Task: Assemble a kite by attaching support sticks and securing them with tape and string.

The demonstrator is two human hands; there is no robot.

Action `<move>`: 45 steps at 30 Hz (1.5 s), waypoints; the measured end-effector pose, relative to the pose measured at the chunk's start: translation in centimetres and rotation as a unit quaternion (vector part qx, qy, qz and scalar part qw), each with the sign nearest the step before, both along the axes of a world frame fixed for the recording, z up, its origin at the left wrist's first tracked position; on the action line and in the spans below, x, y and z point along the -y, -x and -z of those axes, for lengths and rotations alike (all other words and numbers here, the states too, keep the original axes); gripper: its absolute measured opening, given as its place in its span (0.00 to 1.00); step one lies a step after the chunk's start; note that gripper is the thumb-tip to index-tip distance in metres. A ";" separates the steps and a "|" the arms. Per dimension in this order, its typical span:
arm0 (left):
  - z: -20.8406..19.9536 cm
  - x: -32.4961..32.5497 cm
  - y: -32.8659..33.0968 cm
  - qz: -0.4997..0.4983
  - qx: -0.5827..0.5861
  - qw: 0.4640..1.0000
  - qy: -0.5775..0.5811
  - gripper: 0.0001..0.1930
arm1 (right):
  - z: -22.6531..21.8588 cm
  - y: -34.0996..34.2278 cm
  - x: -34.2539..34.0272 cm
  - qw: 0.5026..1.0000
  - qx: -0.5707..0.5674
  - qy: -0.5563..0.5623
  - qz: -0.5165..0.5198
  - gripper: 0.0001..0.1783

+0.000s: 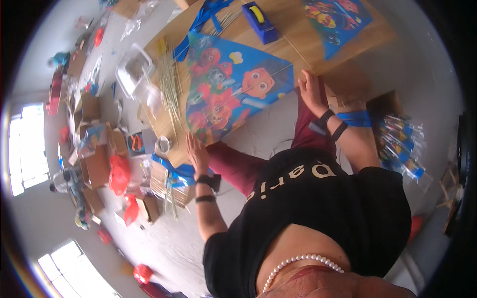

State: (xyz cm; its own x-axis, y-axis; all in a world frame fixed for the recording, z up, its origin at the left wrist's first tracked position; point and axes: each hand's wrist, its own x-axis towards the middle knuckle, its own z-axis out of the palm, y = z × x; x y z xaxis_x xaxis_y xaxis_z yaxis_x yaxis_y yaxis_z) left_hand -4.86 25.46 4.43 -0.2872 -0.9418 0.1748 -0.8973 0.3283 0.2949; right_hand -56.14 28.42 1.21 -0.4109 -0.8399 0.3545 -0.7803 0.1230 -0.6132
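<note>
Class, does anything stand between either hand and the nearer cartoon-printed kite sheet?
Nothing visible stands between the left hand or the right hand and the kite sheet; the thin sticks lie to its left, the blue tape dispenser beyond its far edge.

Kites (233, 89): two
Hands (197, 153): two
Arm straps (205, 198): four
Tape dispenser (262, 25): one
Table (290, 20): one
Windows (30, 149): two
Sticks (171, 89): too bunched to count
</note>
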 end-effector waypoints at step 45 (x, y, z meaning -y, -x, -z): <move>-30.4 7.0 28.1 0.269 -0.069 0.952 -0.131 0.28 | -23.3 -14.0 0.1 0.913 0.041 0.322 -0.246 0.10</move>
